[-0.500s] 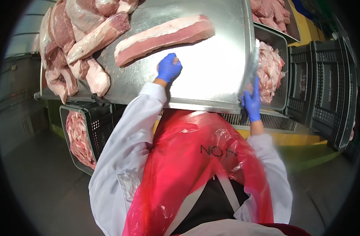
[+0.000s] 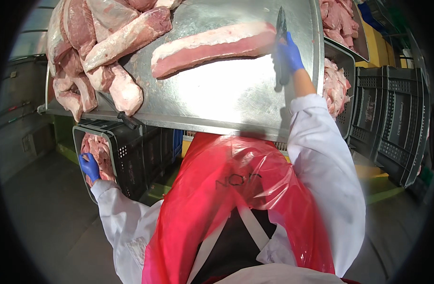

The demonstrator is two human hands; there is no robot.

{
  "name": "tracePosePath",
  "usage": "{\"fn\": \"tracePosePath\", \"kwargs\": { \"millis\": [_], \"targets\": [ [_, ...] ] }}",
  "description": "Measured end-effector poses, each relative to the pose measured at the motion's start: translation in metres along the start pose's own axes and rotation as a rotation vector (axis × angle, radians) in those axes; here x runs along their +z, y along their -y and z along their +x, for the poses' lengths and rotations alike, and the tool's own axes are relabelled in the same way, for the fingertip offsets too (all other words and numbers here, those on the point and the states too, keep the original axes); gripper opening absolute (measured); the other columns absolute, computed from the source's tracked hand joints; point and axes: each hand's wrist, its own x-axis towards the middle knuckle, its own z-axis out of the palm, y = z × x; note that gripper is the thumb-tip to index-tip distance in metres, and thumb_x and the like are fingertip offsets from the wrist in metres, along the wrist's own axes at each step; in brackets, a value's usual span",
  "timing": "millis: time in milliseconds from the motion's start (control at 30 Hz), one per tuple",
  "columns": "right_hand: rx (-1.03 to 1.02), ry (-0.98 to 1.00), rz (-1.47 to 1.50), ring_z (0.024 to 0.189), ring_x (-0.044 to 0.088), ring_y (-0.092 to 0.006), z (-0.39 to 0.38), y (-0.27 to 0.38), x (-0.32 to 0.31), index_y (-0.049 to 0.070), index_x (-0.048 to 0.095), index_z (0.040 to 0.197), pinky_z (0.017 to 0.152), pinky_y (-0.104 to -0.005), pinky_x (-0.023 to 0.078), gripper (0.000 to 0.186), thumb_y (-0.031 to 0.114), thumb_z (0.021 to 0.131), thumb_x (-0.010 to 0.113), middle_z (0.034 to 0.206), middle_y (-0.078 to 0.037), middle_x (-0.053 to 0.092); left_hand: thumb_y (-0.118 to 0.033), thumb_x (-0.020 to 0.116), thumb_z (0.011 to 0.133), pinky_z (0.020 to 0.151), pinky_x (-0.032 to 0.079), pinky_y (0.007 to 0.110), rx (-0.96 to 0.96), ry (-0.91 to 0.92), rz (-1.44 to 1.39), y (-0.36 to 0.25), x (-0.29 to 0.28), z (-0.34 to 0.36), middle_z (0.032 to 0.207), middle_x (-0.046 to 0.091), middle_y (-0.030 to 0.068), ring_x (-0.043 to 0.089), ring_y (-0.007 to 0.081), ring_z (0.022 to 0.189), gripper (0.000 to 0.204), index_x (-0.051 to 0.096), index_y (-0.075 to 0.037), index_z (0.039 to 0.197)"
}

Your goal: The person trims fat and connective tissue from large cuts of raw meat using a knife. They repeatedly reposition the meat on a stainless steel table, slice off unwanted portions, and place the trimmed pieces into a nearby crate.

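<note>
My left hand [image 2: 89,167], in a blue glove, is down at the crate on the left, over the pale pink meat trimmings [image 2: 101,152]. Its fingers look loosely bent, and I see nothing held in them. Over the right part of the metal table [image 2: 217,102], my right hand [image 2: 291,54] is closed round the handle of a knife [image 2: 281,22]. The blade points away from me, just past the right end of a long loin of meat [image 2: 214,45]. That loin lies crosswise, with a white fatty strip along its far side.
Several large meat pieces [image 2: 110,45] are piled at the table's left. A black-handled tool with a thin shaft [image 2: 127,120] sticks out beneath them. On the right stand a crate of trimmings [image 2: 336,87], another container of meat [image 2: 339,21] and stacked dark crates [image 2: 390,123].
My left hand has gone from the middle of the table down to the left crate. My right hand has swung from the table's right edge to over the tabletop with the knife.
</note>
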Motion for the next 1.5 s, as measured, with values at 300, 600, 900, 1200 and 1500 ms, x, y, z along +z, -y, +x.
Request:
{"fn": "tracePosePath", "kwargs": {
  "millis": [300, 600, 900, 1200, 1500],
  "targets": [
    [0.016, -0.064, 0.000, 0.061, 0.060, -0.0114, 0.015, 0.007, 0.003, 0.006, 0.024, 0.159, 0.054, -0.0279, 0.049, 0.075, 0.006, 0.092, 0.057, 0.083, -0.007, 0.065, -0.011, 0.076, 0.084, 0.104, 0.043, 0.043, 0.722, -0.170, -0.278, -0.306, 0.023, 0.101, 0.128, 0.062, 0.0205, 0.059, 0.0357, 0.118, 0.052, 0.058, 0.002, 0.130],
    [0.040, -0.053, -0.089, 0.065, 0.059, -0.0133, -0.023, 0.003, 0.027, 0.008, 0.022, 0.159, 0.057, -0.0285, 0.049, 0.077, 0.016, 0.093, 0.060, 0.087, -0.006, 0.063, -0.035, 0.058, 0.093, 0.092, 0.046, 0.050, 1.057, 0.339, -0.538, -0.617, 0.220, 0.043, 0.118, 0.059, 0.0151, 0.058, 0.0383, 0.108, 0.037, 0.060, -0.009, 0.119],
    [0.303, 0.229, -0.010, 0.062, 0.058, -0.0095, -0.187, -0.011, -0.003, 0.020, 0.028, 0.160, 0.056, -0.0283, 0.051, 0.075, 0.002, 0.094, 0.058, 0.091, -0.003, 0.064, -0.028, 0.057, 0.090, 0.079, 0.046, 0.055, 0.955, 0.304, -0.355, -0.654, 0.229, 0.018, 0.105, 0.061, 0.0163, 0.060, 0.0367, 0.096, 0.023, 0.062, -0.008, 0.101],
    [-0.023, -0.090, 0.263, 0.055, 0.053, -0.0094, -0.037, -0.024, -0.076, 0.021, 0.016, 0.162, 0.047, -0.0262, 0.047, 0.078, 0.008, 0.097, 0.057, 0.072, -0.002, 0.055, -0.035, 0.064, 0.084, 0.089, 0.053, 0.045, 0.806, 0.680, -0.220, -0.839, 0.197, -0.020, 0.096, 0.069, 0.0232, 0.067, 0.0382, 0.097, 0.035, 0.071, -0.001, 0.087],
    [-0.005, 0.237, 0.009, 0.063, 0.061, -0.0157, 0.050, -0.002, -0.008, 0.019, 0.021, 0.161, 0.059, -0.0323, 0.055, 0.072, 0.014, 0.096, 0.054, 0.087, -0.012, 0.066, -0.029, 0.061, 0.080, 0.075, 0.055, 0.042, 0.661, 0.729, -0.498, -0.824, 0.229, 0.001, 0.087, 0.071, 0.0246, 0.068, 0.0419, 0.081, 0.030, 0.073, -0.001, 0.081]
  ]
}}
